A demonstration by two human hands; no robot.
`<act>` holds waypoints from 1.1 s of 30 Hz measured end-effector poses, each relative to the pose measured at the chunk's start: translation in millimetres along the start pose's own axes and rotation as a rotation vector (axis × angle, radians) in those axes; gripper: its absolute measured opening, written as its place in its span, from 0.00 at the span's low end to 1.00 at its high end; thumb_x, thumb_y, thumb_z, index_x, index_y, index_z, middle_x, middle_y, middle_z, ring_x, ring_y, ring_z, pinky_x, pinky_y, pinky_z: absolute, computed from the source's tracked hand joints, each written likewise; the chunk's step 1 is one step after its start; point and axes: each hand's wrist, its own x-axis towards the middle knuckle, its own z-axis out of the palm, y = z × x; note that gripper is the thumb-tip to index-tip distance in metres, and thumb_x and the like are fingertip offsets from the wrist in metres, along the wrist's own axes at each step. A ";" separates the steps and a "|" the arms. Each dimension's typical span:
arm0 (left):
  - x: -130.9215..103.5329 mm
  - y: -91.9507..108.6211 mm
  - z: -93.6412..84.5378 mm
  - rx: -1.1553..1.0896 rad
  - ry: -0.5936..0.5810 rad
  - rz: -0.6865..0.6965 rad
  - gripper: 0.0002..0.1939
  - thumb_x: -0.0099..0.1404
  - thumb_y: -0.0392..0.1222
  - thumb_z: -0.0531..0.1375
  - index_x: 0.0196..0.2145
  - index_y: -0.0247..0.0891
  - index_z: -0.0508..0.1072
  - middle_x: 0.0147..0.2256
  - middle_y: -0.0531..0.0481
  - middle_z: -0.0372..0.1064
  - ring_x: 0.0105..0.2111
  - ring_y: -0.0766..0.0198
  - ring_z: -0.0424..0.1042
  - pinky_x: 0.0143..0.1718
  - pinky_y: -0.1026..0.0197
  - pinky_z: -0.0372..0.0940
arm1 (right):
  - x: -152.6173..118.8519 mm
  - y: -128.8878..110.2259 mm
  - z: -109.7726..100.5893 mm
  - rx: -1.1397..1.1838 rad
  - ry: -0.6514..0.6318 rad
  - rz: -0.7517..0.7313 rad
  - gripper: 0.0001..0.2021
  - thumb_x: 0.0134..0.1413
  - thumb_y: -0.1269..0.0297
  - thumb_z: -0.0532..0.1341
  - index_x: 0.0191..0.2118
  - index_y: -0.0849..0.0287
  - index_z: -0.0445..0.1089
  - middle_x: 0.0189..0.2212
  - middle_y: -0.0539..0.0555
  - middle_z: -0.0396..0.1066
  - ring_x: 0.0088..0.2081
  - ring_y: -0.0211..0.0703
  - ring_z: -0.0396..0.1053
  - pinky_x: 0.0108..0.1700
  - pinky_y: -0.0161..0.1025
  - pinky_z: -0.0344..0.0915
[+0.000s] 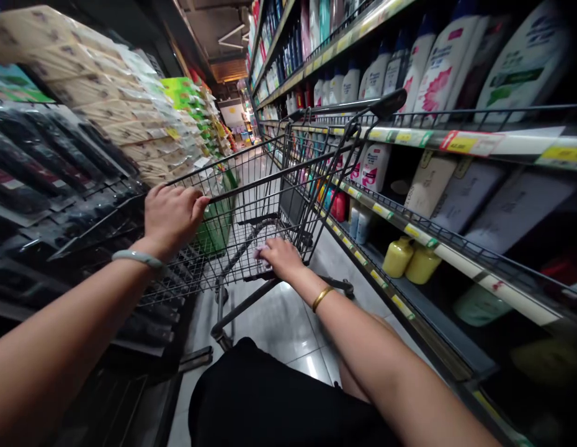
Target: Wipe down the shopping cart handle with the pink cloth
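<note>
A dark wire shopping cart (258, 197) stands tilted in my view, its handle (393, 104) towards the shelf on the right. My left hand (174, 214), with a pale bangle at the wrist, is closed over the cart's top rim on the near left side. Lower down, my right hand (283, 257), with a gold bangle, is in front of the cart's wire side. Its fingers are curled around a small pale pinkish thing (261, 253), mostly hidden and too small to name. Through the wires, the basket shows no goods that I can make out.
Shampoo bottles (442, 68) line the shelves on the right, with yellow jars (398, 256) lower down. Stacked tan packs (93, 81) and dark hanging packages (41, 155) crowd the left. Pale floor tiles (288, 320) run along the narrow aisle.
</note>
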 end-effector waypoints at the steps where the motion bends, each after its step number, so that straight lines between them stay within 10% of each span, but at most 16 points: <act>1: 2.3 15.0 -3.2 -0.041 0.045 -0.017 0.34 0.75 0.67 0.36 0.43 0.44 0.74 0.44 0.43 0.77 0.47 0.48 0.68 0.62 0.46 0.51 | 1.0 0.2 -10.1 -0.002 0.077 0.023 0.16 0.75 0.60 0.54 0.57 0.48 0.77 0.59 0.58 0.72 0.57 0.52 0.65 0.56 0.47 0.67; 6: 32.7 101.7 -21.7 -0.220 0.052 0.006 0.32 0.78 0.62 0.42 0.57 0.36 0.73 0.55 0.38 0.76 0.56 0.49 0.69 0.67 0.50 0.48 | 0.7 -8.9 -24.2 0.004 0.243 0.176 0.19 0.76 0.62 0.52 0.61 0.45 0.75 0.67 0.56 0.67 0.60 0.52 0.63 0.60 0.49 0.66; 11: 62.5 146.8 -21.1 -0.291 -0.109 -0.136 0.31 0.79 0.61 0.40 0.38 0.42 0.76 0.40 0.42 0.81 0.40 0.50 0.75 0.40 0.52 0.54 | 5.8 -14.2 -21.6 0.038 0.133 0.179 0.18 0.74 0.64 0.54 0.57 0.45 0.79 0.61 0.54 0.73 0.56 0.55 0.66 0.53 0.48 0.70; 18: 56.4 152.4 -1.7 -0.253 0.063 -0.174 0.28 0.79 0.58 0.42 0.33 0.43 0.74 0.37 0.42 0.81 0.39 0.50 0.75 0.44 0.49 0.51 | -0.4 35.9 -91.7 0.086 0.654 0.341 0.22 0.67 0.74 0.55 0.59 0.53 0.78 0.58 0.62 0.69 0.55 0.55 0.63 0.62 0.50 0.65; 25: 49.5 151.1 -2.1 -0.266 0.146 -0.222 0.28 0.78 0.59 0.43 0.27 0.43 0.69 0.32 0.45 0.78 0.36 0.53 0.72 0.46 0.48 0.51 | -9.6 13.6 -69.7 0.041 0.324 0.268 0.16 0.70 0.69 0.57 0.51 0.49 0.81 0.54 0.60 0.72 0.51 0.54 0.66 0.51 0.46 0.70; 33: 35.4 147.2 -6.6 -0.289 0.201 -0.240 0.28 0.77 0.58 0.44 0.25 0.43 0.66 0.29 0.47 0.76 0.33 0.55 0.70 0.46 0.48 0.51 | -19.0 43.5 -132.4 0.030 0.851 0.409 0.16 0.69 0.69 0.57 0.55 0.57 0.78 0.61 0.64 0.65 0.58 0.57 0.63 0.63 0.55 0.63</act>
